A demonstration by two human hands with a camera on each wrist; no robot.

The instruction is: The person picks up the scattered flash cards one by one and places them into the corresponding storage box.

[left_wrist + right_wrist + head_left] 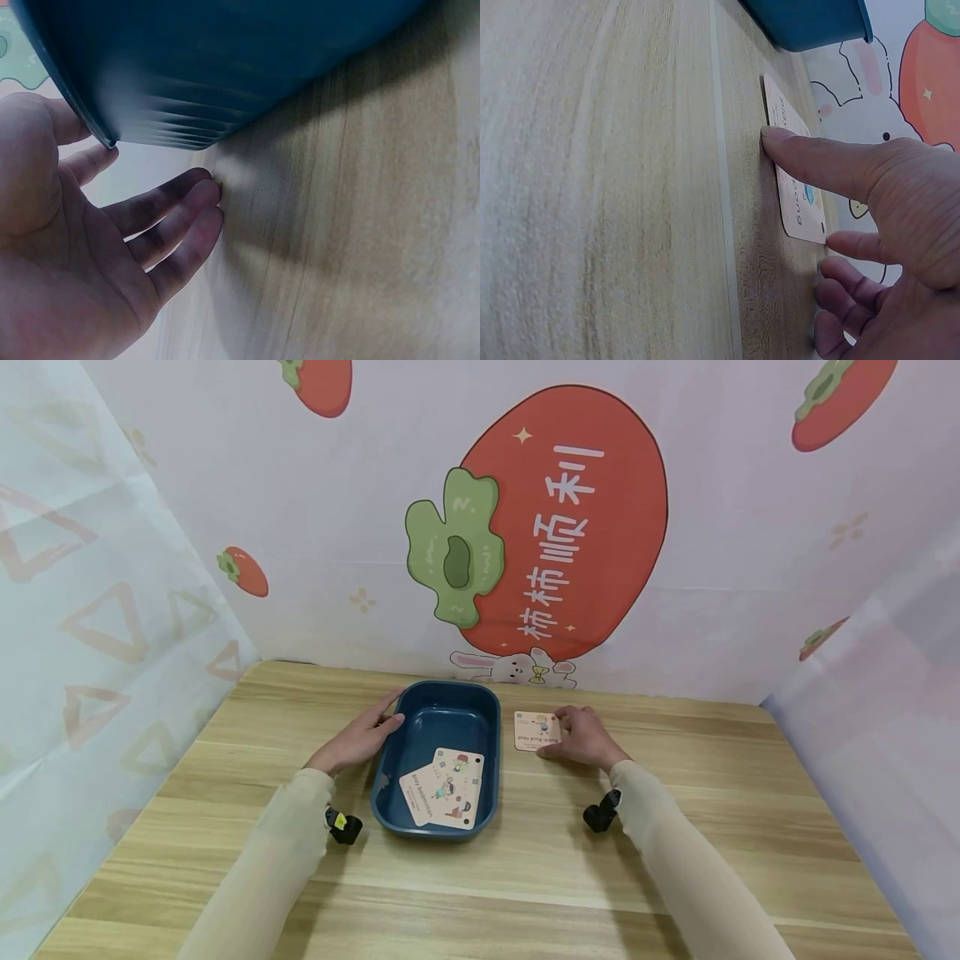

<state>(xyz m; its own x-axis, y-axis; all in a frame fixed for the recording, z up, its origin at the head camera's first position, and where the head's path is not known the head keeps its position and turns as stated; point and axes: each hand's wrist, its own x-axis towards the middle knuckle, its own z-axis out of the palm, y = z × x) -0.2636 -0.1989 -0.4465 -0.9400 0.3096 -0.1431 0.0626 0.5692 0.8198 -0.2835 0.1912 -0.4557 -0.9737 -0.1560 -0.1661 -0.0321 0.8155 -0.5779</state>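
Observation:
A deep blue plastic tray stands on the wooden table, with overlapping square picture cards lying in its near end. One of them reads "play badminton". At the tray's left rim is my left hand, its thumb over the edge and its index finger against the outside. The other left fingers extend below, apart from the tray wall. Right of the tray, a pale pink card with a child's picture lies by the table's back. My right hand holds it at its edges between thumb and index finger.
The wood-grain table runs back to a printed cloth wall with a large persimmon and a rabbit. Cloth also hangs along the left and right sides. A small black camera is worn on the right wrist, another on the left.

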